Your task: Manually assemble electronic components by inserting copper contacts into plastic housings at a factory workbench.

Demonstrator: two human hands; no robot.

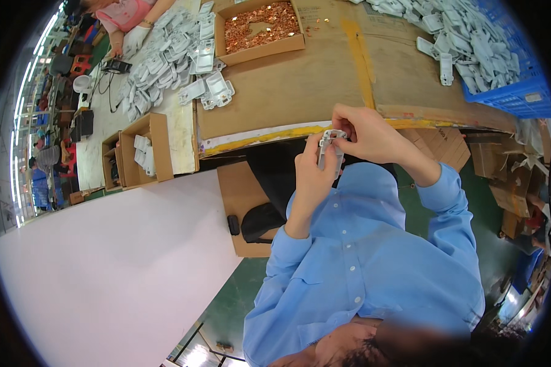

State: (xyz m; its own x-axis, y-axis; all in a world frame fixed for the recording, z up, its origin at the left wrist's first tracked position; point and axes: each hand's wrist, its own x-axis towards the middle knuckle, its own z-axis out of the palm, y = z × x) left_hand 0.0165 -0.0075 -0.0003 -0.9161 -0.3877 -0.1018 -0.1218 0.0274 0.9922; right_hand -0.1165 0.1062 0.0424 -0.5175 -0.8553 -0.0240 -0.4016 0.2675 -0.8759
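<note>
My left hand (314, 174) is closed around a small light-grey plastic housing (331, 136), held upright in front of my body near the table's edge. My right hand (368, 134) is at the housing's upper end. Its thumb and fingers are pinched together there; whatever is between them is too small or hidden to make out. Beyond my hands, an open cardboard box (264, 53) holds many small copper-coloured metal pieces (236, 38). A few similar housings (215, 89) lie to its near left, beside a large heap of them (159, 70).
At the far right, a blue plastic crate (508, 101) stands by more heaped housings (471, 46). A co-worker's gloved hand (134, 40) is at the far-left heap. A smaller cardboard box (156, 147) with several housings stands left, near a white panel (116, 257). Brown cardboard (281, 92) covers the table.
</note>
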